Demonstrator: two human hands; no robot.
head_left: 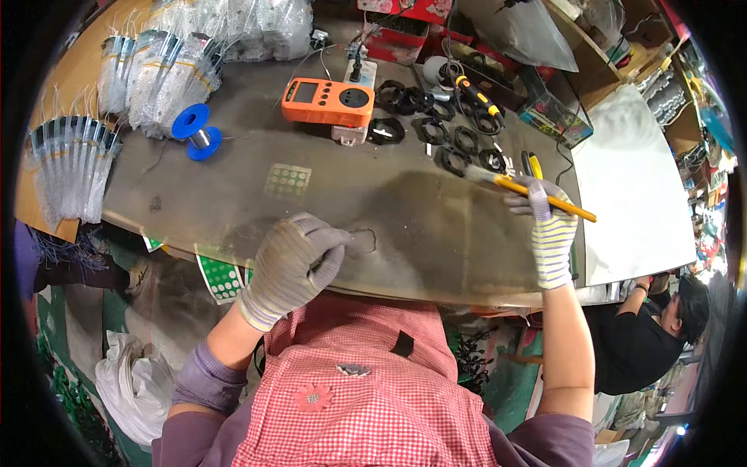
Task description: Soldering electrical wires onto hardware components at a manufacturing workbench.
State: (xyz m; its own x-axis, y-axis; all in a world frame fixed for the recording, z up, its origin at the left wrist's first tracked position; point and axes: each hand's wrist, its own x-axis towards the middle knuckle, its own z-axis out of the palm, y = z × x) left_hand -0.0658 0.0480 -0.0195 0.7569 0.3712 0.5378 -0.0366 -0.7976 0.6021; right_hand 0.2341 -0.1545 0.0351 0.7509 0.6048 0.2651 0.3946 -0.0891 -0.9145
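Note:
In my gloved right hand (542,208) is a paint brush (560,207) with a yellow wooden handle. Its pale bristles point left, close to black ring-shaped parts (454,159) lying on the dark table. My left hand (298,261), in a striped work glove, hovers at the table's near edge with its fingers curled together. Whatever those fingers may hold is hidden. A small dark-outlined patch (362,241) shows just beside the fingertips; I cannot tell if it is a mark or a loose piece. Farther off lies a clear sheet with round green stickers (288,180).
An orange meter (327,102) stands at the back beside a power strip (359,75). Left of it are a blue wire spool (197,132) and bubble-wrapped bundles (74,167). A soldering iron (477,95) lies at back right, near a white board (634,187). Another person (642,342) sits at right.

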